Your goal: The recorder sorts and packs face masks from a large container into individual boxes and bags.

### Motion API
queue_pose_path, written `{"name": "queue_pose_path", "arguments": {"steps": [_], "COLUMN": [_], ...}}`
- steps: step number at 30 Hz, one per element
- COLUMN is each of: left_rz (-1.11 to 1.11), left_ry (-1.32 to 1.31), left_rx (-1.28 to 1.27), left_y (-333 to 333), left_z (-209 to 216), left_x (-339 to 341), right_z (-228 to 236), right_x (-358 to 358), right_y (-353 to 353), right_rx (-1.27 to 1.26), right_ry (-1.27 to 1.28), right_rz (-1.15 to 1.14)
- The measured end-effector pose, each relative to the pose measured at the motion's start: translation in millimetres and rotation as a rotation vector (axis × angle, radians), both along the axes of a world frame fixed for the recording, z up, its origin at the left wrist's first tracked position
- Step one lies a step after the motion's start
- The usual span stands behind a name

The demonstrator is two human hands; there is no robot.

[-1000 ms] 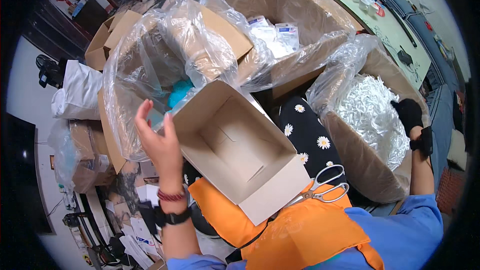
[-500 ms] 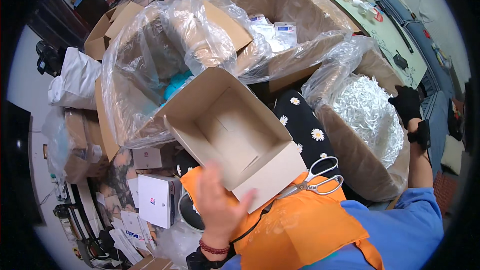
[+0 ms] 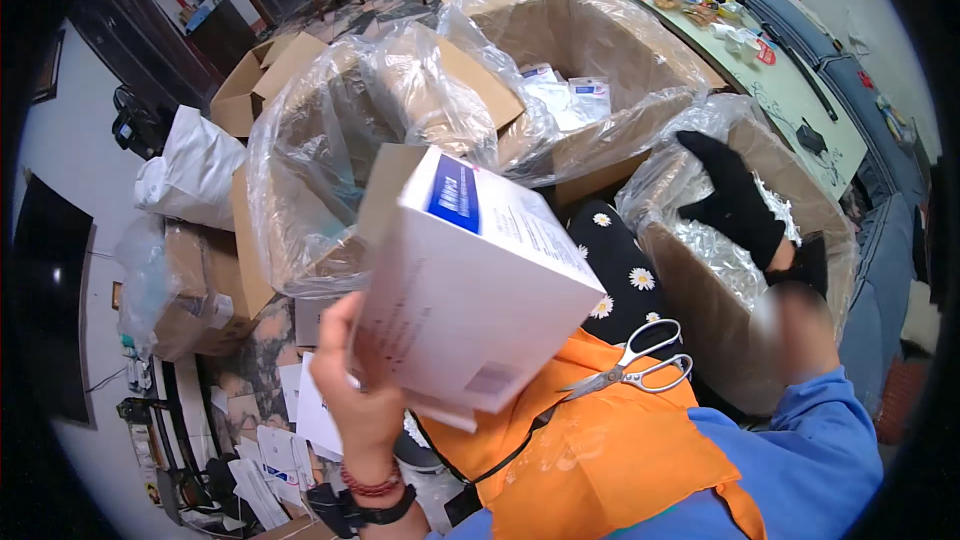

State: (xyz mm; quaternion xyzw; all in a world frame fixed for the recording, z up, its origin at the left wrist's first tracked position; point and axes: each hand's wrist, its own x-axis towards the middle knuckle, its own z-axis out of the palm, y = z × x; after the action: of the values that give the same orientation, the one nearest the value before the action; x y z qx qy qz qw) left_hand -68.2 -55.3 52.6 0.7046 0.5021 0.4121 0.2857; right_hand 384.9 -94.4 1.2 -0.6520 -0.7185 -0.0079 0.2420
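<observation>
My left hand (image 3: pixel 352 380) is closed on the lower left edge of a white cardboard box (image 3: pixel 480 305) with a blue label, held tilted above my lap. The box's outer sides face me and its opening is hidden. My right hand (image 3: pixel 735 202), in a black glove, hovers over a plastic-lined carton (image 3: pixel 725 340). Its thumb stands apart from the fingers, and nothing shows between them. Beneath it lie silvery shredded strips (image 3: pixel 725 255), partly covered by the hand. A pair of scissors (image 3: pixel 640 365) rests on the orange apron (image 3: pixel 590 450) across my lap.
Ahead stand two plastic-lined cartons, one (image 3: pixel 300 170) to the left and one (image 3: pixel 580 25) holding white packets (image 3: pixel 575 100). A cluttered pale table (image 3: pixel 790 105) lies far right. Left are a white bag (image 3: pixel 190 175), another carton (image 3: pixel 195 285) and white boxes on the floor.
The box has tipped, turning its inside away from me, and my left hand has taken hold of its left edge. My gloved right hand has moved left from the carton's right rim to above the strips.
</observation>
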Motion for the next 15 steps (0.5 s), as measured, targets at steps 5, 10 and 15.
{"name": "queue_pose_path", "arguments": {"steps": [5,10,15], "left_rz": [0.149,0.082,0.185], "left_ry": [-0.225,-0.536,-0.325], "left_rx": [-0.039,-0.242,-0.091], "left_y": [-5,6,35], "left_z": [4,2,-19], "left_x": [-17,-22,-18], "right_z": [21,14,-51], "right_x": [-121,-170,-187], "right_y": [42,38,32], "right_rx": [0.055,0.072,-0.022], "right_ry": [0.291,0.602,0.586], "right_rz": [0.517,0.637,0.255]}}
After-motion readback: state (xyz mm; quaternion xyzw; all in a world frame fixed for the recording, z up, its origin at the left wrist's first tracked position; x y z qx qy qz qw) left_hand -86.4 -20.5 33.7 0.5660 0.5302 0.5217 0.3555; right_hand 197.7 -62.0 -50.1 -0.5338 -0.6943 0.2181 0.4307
